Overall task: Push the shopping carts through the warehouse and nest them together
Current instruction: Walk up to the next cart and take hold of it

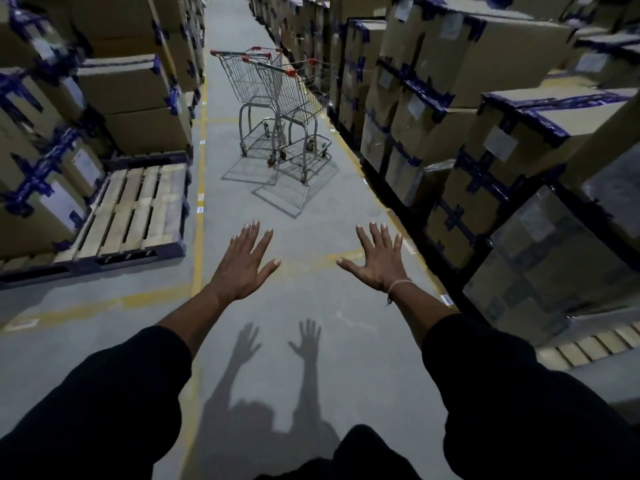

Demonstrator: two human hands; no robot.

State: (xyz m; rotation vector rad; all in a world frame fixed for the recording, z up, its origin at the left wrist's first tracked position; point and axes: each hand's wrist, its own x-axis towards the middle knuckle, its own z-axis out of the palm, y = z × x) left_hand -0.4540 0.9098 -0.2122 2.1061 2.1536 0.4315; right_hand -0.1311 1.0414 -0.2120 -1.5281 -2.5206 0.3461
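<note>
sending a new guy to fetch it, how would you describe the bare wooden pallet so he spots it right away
Look down the grey aisle floor with cardboard boxes stacked along both sides and two shopping carts standing in the middle. On the left side, nearer than the carts, lies the wooden pallet. It alone shows bare pale slats with a dark blue edge and carries no boxes, unlike the loaded stacks beside it.

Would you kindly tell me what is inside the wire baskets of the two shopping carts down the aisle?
Nothing shows inside the metal wire shopping carts with red handle ends; floor and boxes are visible through the mesh. A small dark object sits low in the frame, too small to identify.
</note>
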